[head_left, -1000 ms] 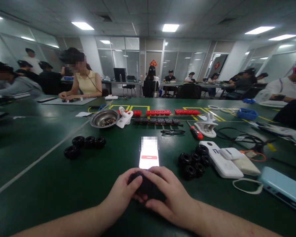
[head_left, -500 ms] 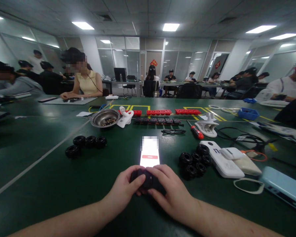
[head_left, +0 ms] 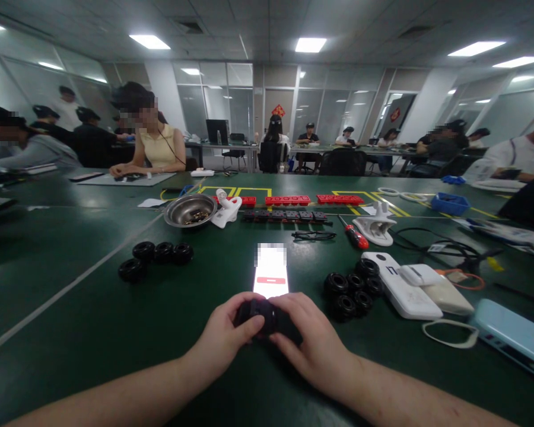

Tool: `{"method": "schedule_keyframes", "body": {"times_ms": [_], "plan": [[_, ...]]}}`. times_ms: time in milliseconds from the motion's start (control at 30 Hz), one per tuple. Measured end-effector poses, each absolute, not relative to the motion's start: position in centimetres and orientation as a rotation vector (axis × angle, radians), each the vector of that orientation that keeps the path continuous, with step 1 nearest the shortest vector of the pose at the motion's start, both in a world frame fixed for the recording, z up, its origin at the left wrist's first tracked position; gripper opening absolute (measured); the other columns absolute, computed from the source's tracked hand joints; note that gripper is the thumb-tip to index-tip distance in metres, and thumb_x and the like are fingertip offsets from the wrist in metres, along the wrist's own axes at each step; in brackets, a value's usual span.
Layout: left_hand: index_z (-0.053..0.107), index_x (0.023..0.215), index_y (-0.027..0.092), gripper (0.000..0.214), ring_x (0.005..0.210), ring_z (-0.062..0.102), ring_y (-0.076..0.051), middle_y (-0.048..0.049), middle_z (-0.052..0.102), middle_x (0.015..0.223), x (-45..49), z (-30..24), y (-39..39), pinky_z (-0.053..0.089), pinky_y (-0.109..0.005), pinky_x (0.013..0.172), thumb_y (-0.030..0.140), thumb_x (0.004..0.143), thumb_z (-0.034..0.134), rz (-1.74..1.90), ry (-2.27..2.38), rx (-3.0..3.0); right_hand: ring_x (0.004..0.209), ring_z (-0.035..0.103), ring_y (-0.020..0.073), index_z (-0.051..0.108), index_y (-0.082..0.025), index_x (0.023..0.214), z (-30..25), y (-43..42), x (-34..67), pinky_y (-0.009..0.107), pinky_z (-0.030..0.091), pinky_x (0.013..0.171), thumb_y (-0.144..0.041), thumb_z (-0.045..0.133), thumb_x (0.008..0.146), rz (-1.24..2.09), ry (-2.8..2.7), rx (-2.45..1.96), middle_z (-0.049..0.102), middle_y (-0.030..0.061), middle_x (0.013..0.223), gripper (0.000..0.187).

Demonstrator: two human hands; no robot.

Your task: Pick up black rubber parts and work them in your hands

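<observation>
My left hand (head_left: pixel 228 327) and my right hand (head_left: pixel 312 339) hold a black toy wheel (head_left: pixel 266 313) between them, low over the green table. The left thumb lies across its near side, and the right fingers close round its other side. Much of the wheel is covered by fingers. Just beyond it a phone (head_left: pixel 271 289) lies with its screen lit white, a red bar across it. More black wheels (head_left: pixel 163 252) stand to the left, and a cluster of black wheels (head_left: pixel 354 290) sits to the right.
Farther back are a metal bowl (head_left: pixel 173 220) of small parts, red plastic pieces (head_left: pixel 287 200), a row of black parts (head_left: pixel 285 217), glasses (head_left: pixel 314 236) and a screwdriver (head_left: pixel 355 235). White devices (head_left: pixel 409 296) and a light-blue case (head_left: pixel 514 338) lie right. A co-worker (head_left: pixel 158 145) sits across the table.
The black wheel has turned slightly in my hands, and the right fingers have shifted a little on it. Otherwise the table looks the same.
</observation>
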State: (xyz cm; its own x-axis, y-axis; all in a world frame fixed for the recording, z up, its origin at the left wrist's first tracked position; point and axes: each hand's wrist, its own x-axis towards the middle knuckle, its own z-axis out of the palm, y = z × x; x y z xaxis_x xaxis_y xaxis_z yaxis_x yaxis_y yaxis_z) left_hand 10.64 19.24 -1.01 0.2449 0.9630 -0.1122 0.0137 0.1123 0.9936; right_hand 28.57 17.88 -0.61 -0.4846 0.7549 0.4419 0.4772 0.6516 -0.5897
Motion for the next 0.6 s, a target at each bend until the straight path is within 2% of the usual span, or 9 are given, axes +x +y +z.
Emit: {"method": "schedule_keyframes", "body": {"times_ms": [67,133,200,300,367,467,533,600], "plan": [[0.057,0.089,0.018,0.034,0.067,0.056,-0.017,-0.0018,0.061,0.080,10.63,-0.96,19.20,0.043,-0.026,0.056,0.034,0.060,0.067,0.952,1.078,1.230,0.096,0.048,0.0222,0.040,-0.020,0.114,-0.67,17.82,28.58,0.039,0.041,0.082,-0.020,0.057,0.072,0.530,-2.149,-0.999,0.051,0.0084,0.106,0.045],[0.057,0.089,0.019,0.032,0.077,0.057,-0.019,-0.0021,0.062,0.085,10.66,-0.81,19.03,0.045,-0.029,0.067,0.030,0.061,0.068,0.972,1.060,1.223,0.096,0.049,0.0236,0.036,-0.019,0.118,-0.74,17.83,28.59,0.040,0.041,0.082,-0.027,0.060,0.071,0.574,-2.097,-1.078,0.051,0.0095,0.108,0.053],[0.057,0.090,0.020,0.032,0.085,0.057,-0.021,-0.0024,0.062,0.088,10.74,-0.58,18.84,0.044,-0.032,0.076,0.027,0.060,0.068,0.978,1.039,1.205,0.087,0.052,0.0225,0.042,-0.018,0.114,-0.78,17.92,28.58,0.039,0.043,0.075,-0.031,0.055,0.076,0.640,-2.073,-1.133,0.055,0.0082,0.099,0.042],[0.056,0.091,0.020,0.036,0.091,0.056,-0.023,-0.0036,0.062,0.091,10.87,-0.29,18.74,0.041,-0.035,0.082,0.026,0.058,0.069,0.943,1.011,1.180,0.073,0.052,0.0188,0.053,-0.018,0.095,-0.70,18.08,28.52,0.034,0.044,0.065,-0.030,0.048,0.082,0.701,-2.102,-1.152,0.058,0.0042,0.081,0.019],[0.055,0.094,0.018,0.039,0.090,0.056,-0.023,-0.0048,0.062,0.093,10.87,-0.27,18.89,0.041,-0.035,0.080,0.029,0.059,0.068,0.907,1.002,1.177,0.076,0.052,0.0185,0.053,-0.018,0.097,-0.58,18.10,28.50,0.033,0.044,0.067,-0.027,0.051,0.080,0.676,-2.119,-1.117,0.057,0.0045,0.085,0.019],[0.056,0.094,0.016,0.036,0.078,0.056,-0.020,-0.0042,0.062,0.086,10.69,-0.54,19.24,0.043,-0.031,0.068,0.034,0.064,0.064,0.872,1.000,1.191,0.088,0.050,0.0192,0.045,-0.020,0.111,-0.42,17.99,28.50,0.034,0.042,0.077,-0.022,0.056,0.077,0.604,-2.166,-1.002,0.054,0.0056,0.099,0.035],[0.056,0.091,0.015,0.032,0.069,0.055,-0.017,-0.0023,0.061,0.079,10.55,-0.77,19.36,0.043,-0.028,0.061,0.034,0.066,0.062,0.868,0.995,1.202,0.093,0.048,0.0200,0.043,-0.020,0.113,-0.40,17.90,28.53,0.035,0.040,0.082,-0.021,0.056,0.076,0.572,-2.189,-0.975,0.053,0.0061,0.103,0.040],[0.056,0.090,0.016,0.029,0.068,0.055,-0.016,-0.0013,0.060,0.078,10.49,-0.87,19.30,0.043,-0.027,0.061,0.031,0.066,0.062,0.882,0.989,1.219,0.095,0.048,0.0220,0.040,-0.019,0.116,-0.47,17.84,28.58,0.038,0.039,0.082,-0.024,0.058,0.074,0.555,-2.161,-1.031,0.052,0.0078,0.105,0.046]]}}
